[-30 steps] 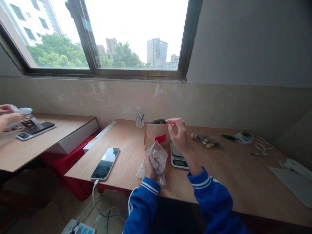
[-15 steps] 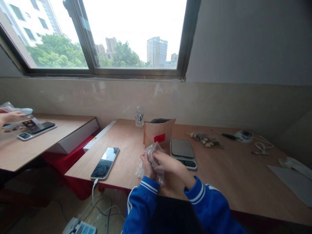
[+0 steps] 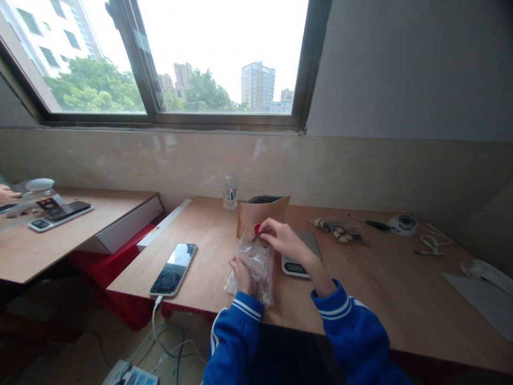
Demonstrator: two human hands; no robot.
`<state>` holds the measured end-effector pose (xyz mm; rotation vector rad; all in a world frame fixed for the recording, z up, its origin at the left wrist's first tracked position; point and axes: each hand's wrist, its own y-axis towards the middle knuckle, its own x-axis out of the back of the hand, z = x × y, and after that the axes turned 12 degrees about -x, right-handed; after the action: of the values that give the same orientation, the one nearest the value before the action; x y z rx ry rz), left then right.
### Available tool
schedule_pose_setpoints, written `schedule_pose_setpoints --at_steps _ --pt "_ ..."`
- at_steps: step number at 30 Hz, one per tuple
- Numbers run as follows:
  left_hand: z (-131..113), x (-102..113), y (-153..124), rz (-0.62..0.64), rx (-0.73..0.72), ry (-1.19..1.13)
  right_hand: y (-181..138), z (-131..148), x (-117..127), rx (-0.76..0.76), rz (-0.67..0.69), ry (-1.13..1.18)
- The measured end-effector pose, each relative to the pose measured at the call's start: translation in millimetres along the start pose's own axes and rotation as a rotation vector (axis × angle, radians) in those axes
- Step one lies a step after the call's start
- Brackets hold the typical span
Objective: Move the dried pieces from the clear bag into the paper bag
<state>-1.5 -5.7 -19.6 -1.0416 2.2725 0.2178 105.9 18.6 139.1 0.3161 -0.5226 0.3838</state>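
Note:
My left hand [image 3: 241, 274] grips a clear plastic bag [image 3: 256, 266] from below, holding it upright above the table's near edge. My right hand [image 3: 280, 240] pinches the bag's top edge, with something small and brown at the fingertips. Right behind the bag stands an open brown paper bag [image 3: 260, 210] with a red label. A small digital scale [image 3: 300, 262] lies under my right wrist, partly hidden by it. Both sleeves are blue with white stripes.
A phone [image 3: 173, 269] on a charging cable lies at the left of the wooden table [image 3: 385, 289]. A small bottle [image 3: 229, 192], a clear packet of nuts [image 3: 339, 231], a screwdriver [image 3: 371, 222] and a tape roll [image 3: 403, 223] sit farther back. Another person's hand [image 3: 7, 193] is at the left desk.
My right hand came down from the paper bag's mouth to the plastic bag, then rose to the bag's top edge. The other person's hand at the left desk has drawn back.

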Motion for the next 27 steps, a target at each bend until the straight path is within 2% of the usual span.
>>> schedule_pose_setpoints --at_steps 3,5,6,7,9,11,15,18,21,24,27 --pt "-4.3 -1.8 -2.3 -0.003 0.031 -0.001 30.6 23.9 27.2 0.156 -0.441 0.097" --pt "-5.6 -1.9 -2.8 -0.010 0.041 -0.004 51.5 31.8 41.6 0.244 -0.614 0.092" --pt "-5.9 -1.7 -2.8 -0.012 0.039 -0.005 59.7 31.9 46.3 0.272 -0.622 0.060" --pt "-5.9 -1.5 -2.6 -0.015 0.036 -0.007 65.4 29.3 48.9 0.289 -0.572 0.006" --pt "-5.3 -1.0 -2.1 -0.020 0.029 -0.008 68.8 18.4 48.8 0.292 -0.397 -0.131" --pt "-3.9 -0.3 -1.5 -0.024 0.025 0.000 62.8 4.6 44.2 0.280 -0.290 -0.224" --pt "0.1 1.5 0.6 0.000 0.022 0.028 45.9 -9.9 37.1 0.258 -0.297 -0.251" --pt "1.6 2.5 2.0 0.006 0.025 0.028 42.1 -4.8 38.8 0.228 -0.291 -0.260" --pt "0.3 1.9 1.2 0.030 0.007 0.011 35.8 3.7 36.6 0.235 -0.346 -0.215" --pt "-3.0 -0.2 -1.7 0.069 -0.038 -0.004 17.1 2.6 17.0 0.158 -0.378 -0.121" --pt "-6.9 -3.4 -6.0 0.110 -0.066 -0.029 -5.9 -13.5 -18.4 -0.030 -0.348 -0.057"
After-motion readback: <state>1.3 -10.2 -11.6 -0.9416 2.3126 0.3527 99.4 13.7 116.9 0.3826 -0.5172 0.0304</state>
